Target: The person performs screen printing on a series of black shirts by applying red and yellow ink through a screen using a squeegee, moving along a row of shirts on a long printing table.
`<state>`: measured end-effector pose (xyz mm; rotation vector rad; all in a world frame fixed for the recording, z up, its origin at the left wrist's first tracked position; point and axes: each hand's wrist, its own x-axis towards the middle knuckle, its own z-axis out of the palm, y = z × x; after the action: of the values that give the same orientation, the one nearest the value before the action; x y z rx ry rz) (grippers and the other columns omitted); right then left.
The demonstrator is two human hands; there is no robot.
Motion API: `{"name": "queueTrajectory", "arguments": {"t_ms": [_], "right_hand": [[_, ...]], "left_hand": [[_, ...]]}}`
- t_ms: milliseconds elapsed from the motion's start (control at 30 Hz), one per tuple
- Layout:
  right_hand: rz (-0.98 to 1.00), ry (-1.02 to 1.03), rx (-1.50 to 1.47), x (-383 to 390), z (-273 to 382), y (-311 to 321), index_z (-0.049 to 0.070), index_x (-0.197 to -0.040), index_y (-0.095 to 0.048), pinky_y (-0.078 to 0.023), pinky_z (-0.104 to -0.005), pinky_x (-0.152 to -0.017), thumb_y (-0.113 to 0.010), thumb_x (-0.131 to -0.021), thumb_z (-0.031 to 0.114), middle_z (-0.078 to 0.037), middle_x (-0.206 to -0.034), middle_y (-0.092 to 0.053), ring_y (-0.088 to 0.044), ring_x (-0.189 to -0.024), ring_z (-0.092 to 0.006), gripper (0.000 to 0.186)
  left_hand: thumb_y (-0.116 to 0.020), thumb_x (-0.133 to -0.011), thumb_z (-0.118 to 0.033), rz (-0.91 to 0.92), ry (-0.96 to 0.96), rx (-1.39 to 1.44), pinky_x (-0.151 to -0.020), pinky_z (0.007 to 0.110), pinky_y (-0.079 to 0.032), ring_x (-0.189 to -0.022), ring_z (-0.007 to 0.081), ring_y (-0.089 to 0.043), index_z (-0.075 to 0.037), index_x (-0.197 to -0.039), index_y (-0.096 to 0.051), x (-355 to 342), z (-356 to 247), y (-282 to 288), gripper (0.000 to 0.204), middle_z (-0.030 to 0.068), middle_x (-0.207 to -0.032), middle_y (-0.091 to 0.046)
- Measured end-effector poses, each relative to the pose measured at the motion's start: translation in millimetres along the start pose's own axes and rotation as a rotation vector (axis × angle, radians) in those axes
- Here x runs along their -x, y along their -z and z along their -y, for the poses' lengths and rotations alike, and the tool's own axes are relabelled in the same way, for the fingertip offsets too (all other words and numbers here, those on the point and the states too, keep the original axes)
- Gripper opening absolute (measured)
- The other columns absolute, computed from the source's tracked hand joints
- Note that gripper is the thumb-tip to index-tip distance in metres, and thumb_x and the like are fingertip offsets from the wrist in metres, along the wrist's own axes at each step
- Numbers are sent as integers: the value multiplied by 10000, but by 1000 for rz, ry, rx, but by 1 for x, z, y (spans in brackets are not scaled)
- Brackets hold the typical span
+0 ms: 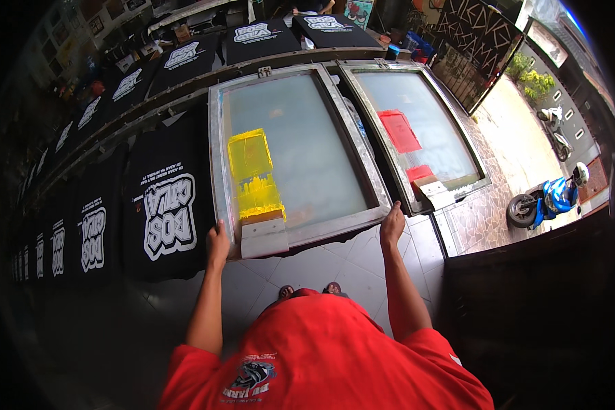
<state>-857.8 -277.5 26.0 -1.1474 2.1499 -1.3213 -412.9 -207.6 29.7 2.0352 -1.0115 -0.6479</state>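
Observation:
A silk-screen frame with a metal border and pale mesh lies before me over the printing table. My left hand is closed on its near left corner, and my right hand grips the near right corner. Yellow ink covers a patch of the mesh's left side, with a thicker smear below it. On the near left part of the frame rests a squeegee, its blade edge by the yellow ink. Left of the frame lies a black T-shirt with a large white print; what is under the frame is mostly hidden.
To the right lies a second silk-screen frame with red ink and its own squeegee. Several more printed black shirts line both sides of the long table. A blue motorbike stands outside at right, beyond the metal gate.

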Motion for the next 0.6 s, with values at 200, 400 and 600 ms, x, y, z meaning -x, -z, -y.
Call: {"name": "queueTrajectory", "arguments": {"t_ms": [200,400,600], "right_hand": [[18,-14,133,6,11,-1,-39,-740,-565,-398,-471,-661,-292,-972,421,-229,-700,-557,-533,-690,-401,583],[183,-10,342,1,15,25,21,-969,-636,-428,-461,-819,-334,-946,467,-237,-935,-569,-540,-955,-386,539],[766,97,-157,63,86,140,-2,-959,-618,-464,-350,-744,-626,-850,258,-113,-931,-610,-585,-863,-243,283]], "left_hand": [[-370,-942,-441,-28,-12,-3,-718,447,-463,-868,430,-603,53,-978,-608,-13,18,-16,550,265,-896,-630],[-358,-941,-457,-2,10,-93,-736,485,-452,-880,466,-580,64,-970,-598,-21,26,-22,575,301,-902,-610],[-337,-952,-489,59,2,-65,-850,418,-410,-971,391,-549,44,-1103,-438,-5,19,-1,563,270,-1020,-556]]}}
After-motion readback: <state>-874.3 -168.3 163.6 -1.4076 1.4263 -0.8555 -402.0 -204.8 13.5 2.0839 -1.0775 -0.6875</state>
